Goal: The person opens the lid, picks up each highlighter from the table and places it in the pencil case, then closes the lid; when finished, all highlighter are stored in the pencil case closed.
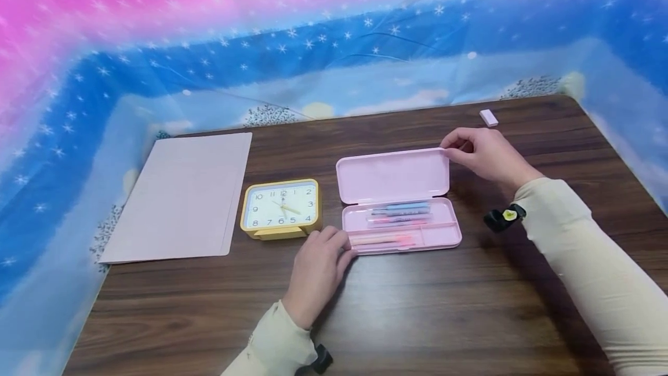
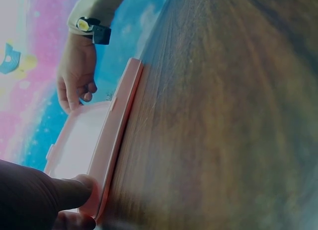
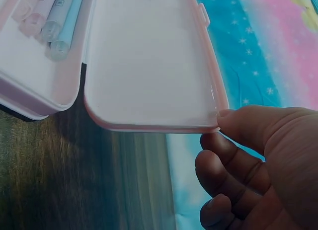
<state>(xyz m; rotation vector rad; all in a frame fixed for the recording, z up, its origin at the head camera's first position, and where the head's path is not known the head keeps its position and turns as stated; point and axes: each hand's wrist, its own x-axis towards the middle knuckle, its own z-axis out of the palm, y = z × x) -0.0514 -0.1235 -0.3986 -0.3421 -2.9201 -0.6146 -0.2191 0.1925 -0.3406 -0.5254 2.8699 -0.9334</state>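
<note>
A pink pencil case point(image 1: 440, 235) lies on the table with its lid point(image 1: 394, 176) raised at the back. Several pens point(image 1: 402, 209) fill its rear compartment, and pink and orange ones point(image 1: 383, 241) lie in the front one. My left hand point(image 1: 318, 268) holds the front left corner; the left wrist view shows the thumb on the case's side point(image 2: 112, 145). With thumb and index finger, my right hand point(image 1: 490, 155) pinches the lid's upper right corner. The right wrist view shows its other fingers curled below the lid point(image 3: 154, 61).
Left of the case stands a yellow clock point(image 1: 282, 208), close to my left hand. A large pale folder or sheet point(image 1: 180, 196) lies farther left. Behind my right hand is a small white eraser-like block point(image 1: 489, 118). A patterned cloth point(image 1: 313, 45) hangs behind the wooden table point(image 1: 417, 312).
</note>
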